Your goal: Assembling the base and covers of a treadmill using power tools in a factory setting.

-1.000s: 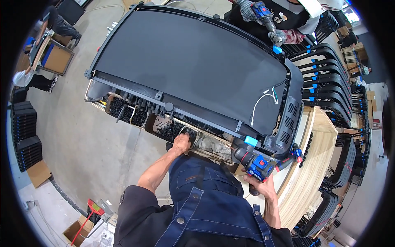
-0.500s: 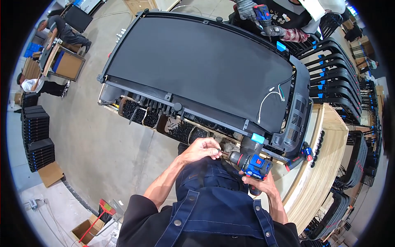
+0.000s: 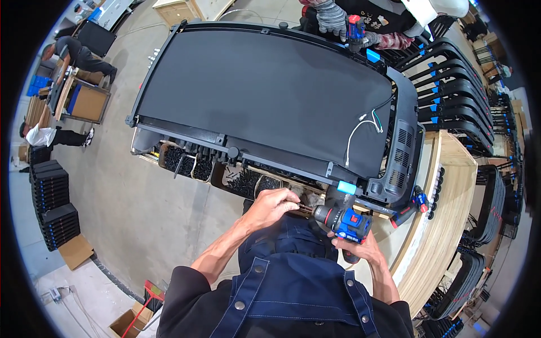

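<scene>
My right hand [image 3: 362, 245] is wrapped round the handle of a blue and black cordless drill [image 3: 348, 223], its bit pointing left. Just off the bit's tip, my left hand [image 3: 273, 208] pinches thumb and fingers together. What lies in that pinch is too small to make out. Both hands are low at the near side of a treadmill base [image 3: 259, 90] with a broad black belt. A blue-wrapped end [image 3: 346, 187] of its frame sits right above the drill.
Under the treadmill's near edge hang bins of black screws [image 3: 241, 181]. A wooden crate [image 3: 445, 214] stands at the right, with a second drill [image 3: 420, 200] beside it. Across the treadmill, a gloved co-worker's hand [image 3: 332, 21] is beside another drill [image 3: 355, 31]. Curved black frames [image 3: 459, 96] are racked at the right.
My left hand has shifted slightly left, its fingers still pinched near the bit. The co-worker's drill has become more upright. The whole view has moved a little.
</scene>
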{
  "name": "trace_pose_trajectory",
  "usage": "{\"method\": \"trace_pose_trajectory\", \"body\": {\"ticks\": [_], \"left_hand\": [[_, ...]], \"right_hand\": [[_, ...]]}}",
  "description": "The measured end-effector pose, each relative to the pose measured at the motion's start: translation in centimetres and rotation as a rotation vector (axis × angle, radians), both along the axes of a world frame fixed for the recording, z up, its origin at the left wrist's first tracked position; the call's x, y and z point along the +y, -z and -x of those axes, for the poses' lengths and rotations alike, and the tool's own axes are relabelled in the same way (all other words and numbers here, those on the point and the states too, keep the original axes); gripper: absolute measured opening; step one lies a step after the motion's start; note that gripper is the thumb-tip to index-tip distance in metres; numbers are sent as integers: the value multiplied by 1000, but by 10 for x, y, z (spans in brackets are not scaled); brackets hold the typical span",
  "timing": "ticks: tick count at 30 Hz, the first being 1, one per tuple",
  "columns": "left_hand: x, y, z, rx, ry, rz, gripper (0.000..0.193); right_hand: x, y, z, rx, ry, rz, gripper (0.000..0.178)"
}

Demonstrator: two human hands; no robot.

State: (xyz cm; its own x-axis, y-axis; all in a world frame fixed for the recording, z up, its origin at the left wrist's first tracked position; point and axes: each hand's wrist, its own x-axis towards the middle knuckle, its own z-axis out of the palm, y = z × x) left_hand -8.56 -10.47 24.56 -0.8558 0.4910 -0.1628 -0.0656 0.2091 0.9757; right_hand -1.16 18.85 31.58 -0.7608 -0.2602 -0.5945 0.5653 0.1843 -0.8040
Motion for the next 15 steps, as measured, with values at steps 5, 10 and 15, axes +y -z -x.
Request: {"method": "trace_pose_trajectory", "body": {"ticks": [5,10,15], "left_hand": [[9,-9,11,35,-10,-23,13],[14,-3,22,148,48,-20,12],[16,1,33,102,183,-20,14]], "right_hand": [[3,6,-2,-187,176,217,44],[1,0,-1,-216,204,160,44],[6,-16,10,-175,103,-5,40]]}}
